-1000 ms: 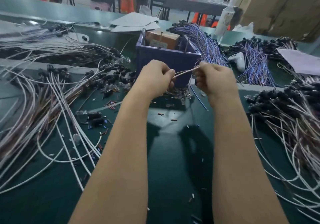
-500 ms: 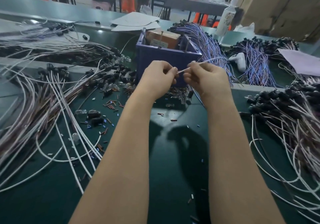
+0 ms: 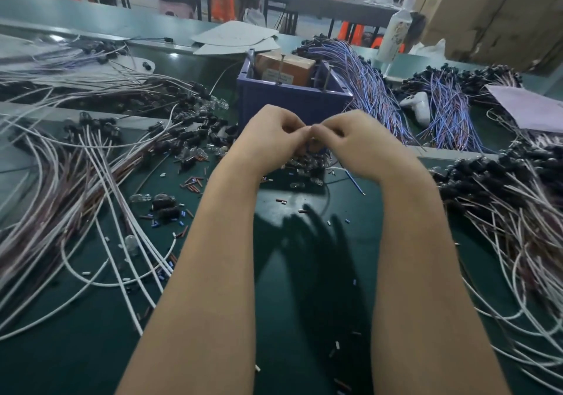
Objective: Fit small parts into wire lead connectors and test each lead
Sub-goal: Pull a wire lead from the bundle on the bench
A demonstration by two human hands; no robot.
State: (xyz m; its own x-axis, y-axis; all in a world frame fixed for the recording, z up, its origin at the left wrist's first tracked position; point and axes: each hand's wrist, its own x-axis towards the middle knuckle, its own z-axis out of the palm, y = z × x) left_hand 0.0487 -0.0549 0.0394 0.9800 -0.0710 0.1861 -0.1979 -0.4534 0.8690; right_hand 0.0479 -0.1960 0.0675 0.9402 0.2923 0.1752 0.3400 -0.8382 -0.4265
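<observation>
Between the left hand (image 3: 268,138) and the right hand (image 3: 362,141), whatever is being worked is hidden. Both sets of fingers are curled inward with the tips meeting, and I cannot tell what they pinch, if anything. Just beneath them, partly covered by the wrists, a heap of small clear and black parts (image 3: 304,163) lies on the green bench (image 3: 304,272), in front of a blue bin (image 3: 292,102) holding a brown box (image 3: 285,70). White and brown wire leads (image 3: 76,181) with black connectors fan across the bench's left. A second pile (image 3: 511,199) lies on the right, cut off by the frame edge. Blue-purple leads (image 3: 365,83) lie just right of the bin.
</observation>
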